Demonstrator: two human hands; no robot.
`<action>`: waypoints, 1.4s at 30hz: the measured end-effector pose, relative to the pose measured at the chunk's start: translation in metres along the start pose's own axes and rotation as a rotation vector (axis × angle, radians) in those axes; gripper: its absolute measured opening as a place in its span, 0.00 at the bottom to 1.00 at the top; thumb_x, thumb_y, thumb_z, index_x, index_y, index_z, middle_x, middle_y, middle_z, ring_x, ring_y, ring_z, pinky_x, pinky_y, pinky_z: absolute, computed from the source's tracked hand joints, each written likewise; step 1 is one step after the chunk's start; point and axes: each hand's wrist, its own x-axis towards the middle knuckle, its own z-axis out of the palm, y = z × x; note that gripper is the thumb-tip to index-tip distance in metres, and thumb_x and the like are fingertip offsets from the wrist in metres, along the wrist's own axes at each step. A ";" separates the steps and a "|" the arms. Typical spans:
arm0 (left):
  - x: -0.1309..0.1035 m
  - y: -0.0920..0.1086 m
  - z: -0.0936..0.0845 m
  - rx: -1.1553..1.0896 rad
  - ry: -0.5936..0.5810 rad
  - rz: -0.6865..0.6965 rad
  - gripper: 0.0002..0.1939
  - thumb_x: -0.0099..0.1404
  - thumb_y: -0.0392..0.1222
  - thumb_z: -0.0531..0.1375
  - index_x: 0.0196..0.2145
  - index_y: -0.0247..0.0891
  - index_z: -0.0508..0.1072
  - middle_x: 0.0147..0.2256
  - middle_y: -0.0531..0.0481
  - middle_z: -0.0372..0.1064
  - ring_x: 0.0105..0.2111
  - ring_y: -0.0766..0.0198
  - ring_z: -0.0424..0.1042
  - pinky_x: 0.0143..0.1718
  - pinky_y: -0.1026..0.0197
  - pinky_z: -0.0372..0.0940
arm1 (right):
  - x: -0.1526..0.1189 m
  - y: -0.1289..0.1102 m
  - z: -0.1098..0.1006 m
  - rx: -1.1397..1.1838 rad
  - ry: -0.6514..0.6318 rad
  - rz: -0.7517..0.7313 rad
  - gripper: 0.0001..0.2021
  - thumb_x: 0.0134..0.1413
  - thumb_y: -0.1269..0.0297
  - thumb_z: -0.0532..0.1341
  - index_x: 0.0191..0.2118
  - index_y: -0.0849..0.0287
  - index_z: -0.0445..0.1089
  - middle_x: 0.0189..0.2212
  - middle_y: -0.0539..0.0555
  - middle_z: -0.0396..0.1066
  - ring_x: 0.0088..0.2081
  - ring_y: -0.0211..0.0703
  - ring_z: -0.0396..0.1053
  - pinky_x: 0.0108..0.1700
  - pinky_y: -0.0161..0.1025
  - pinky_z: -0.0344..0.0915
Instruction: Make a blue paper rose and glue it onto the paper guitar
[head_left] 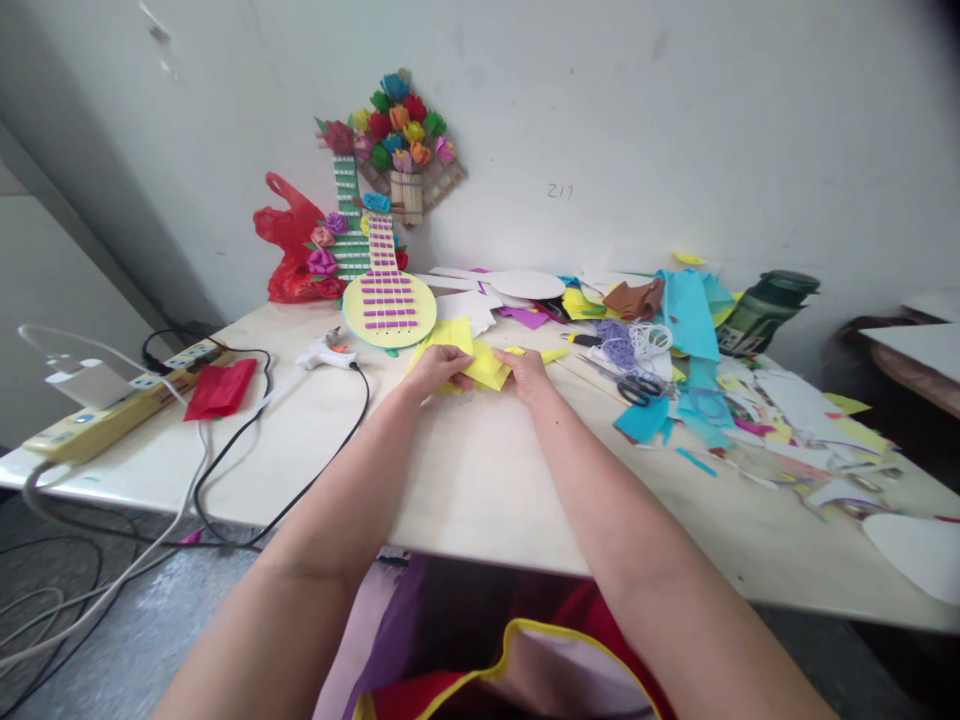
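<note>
Both my hands hold yellow crepe paper [490, 372] just above the table, near its middle. My left hand [442, 368] pinches the left part of the paper, its fingers partly behind the sheet. At the right edge, my right hand [525, 370] is closed on it between thumb and fingers; a yellow strip sticks out past the knuckles. Right behind my left hand stands a yellow paper lute [388, 308] with purple bars and white strings. A white glue gun [327, 355] lies left of my hands. Black-handled scissors [637, 389] lie to the right.
A power strip [112, 410] with cords and a red packet [220, 389] occupy the table's left side. Paper flowers [401, 125] lean on the wall. Purple and white string [626, 345], blue crepe paper [688, 315], scraps and a dark green bottle [772, 312] crowd the right.
</note>
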 end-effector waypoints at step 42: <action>-0.003 0.003 -0.002 0.123 0.023 0.095 0.15 0.45 0.49 0.64 0.22 0.34 0.67 0.18 0.57 0.57 0.18 0.73 0.54 0.19 0.67 0.45 | -0.002 0.000 0.001 -0.043 -0.190 0.002 0.12 0.27 0.63 0.69 0.22 0.62 0.70 0.19 0.49 0.70 0.23 0.38 0.66 0.27 0.36 0.63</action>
